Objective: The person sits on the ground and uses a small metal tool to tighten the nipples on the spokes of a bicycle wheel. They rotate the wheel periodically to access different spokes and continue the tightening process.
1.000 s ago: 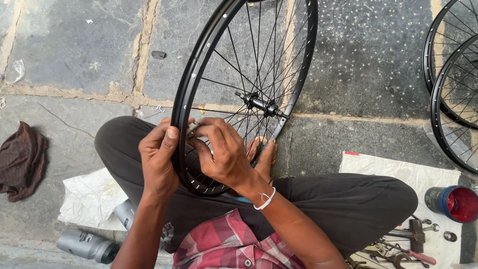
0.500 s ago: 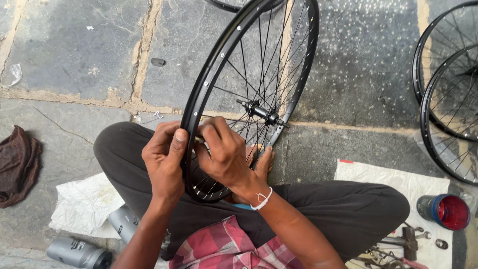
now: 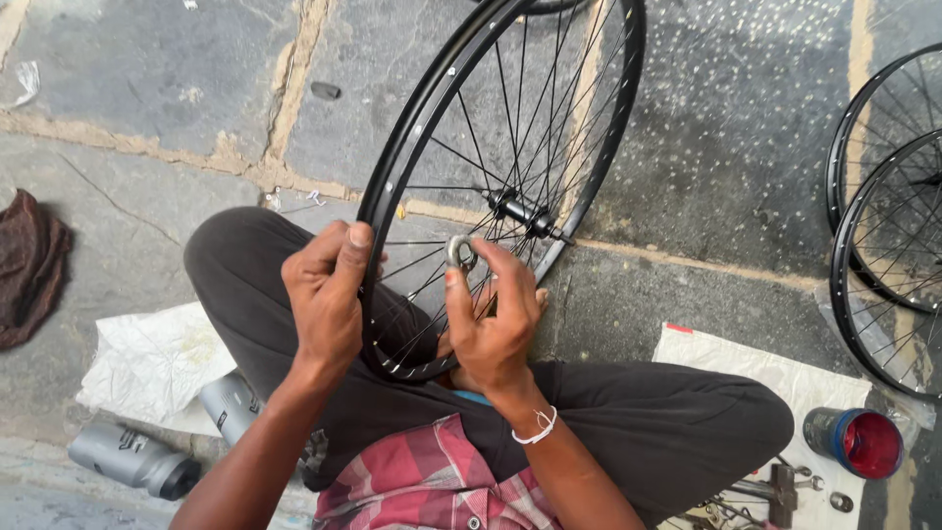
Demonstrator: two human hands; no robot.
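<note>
Since the earlier frames the right hand [image 3: 491, 319] has come up off the rim and now lifts a small round silver metal spoke key [image 3: 461, 253] between thumb and forefinger, while the left hand [image 3: 324, 294] has shifted higher along the rim.

The black spoked bicycle wheel [image 3: 412, 137] stands upright on its edge, its lowest part resting in the seated person's lap between the crossed legs in dark grey trousers [image 3: 667, 422]. The spoke key sits among the spokes, just left of the black hub with its silver axle [image 3: 525, 216] and just inside the rim. The right hand's grip is pinched shut on the key, the other fingers curled loosely below it. The left hand's grip is wrapped shut around the rim, thumb on the near side and pointing up, fingers hidden behind.

The spokes cross in front of and behind the right hand's fingers, and the rim stands between the two hands.

Around the person, on the grey stone paved floor [image 3: 147, 118]: a crumpled white plastic sheet [image 3: 147, 363] beside the left knee, two grey metal bottles [image 3: 132, 459] lying near it, and a dark brown cloth [image 3: 29, 265] farther left. To the right lies a white sheet [image 3: 775, 368] carrying a blue tin with red inside [image 3: 856, 442] and some small metal tools [image 3: 775, 486]. Two more black wheels [image 3: 888, 236] lie at the right edge, well apart from the hands.
</note>
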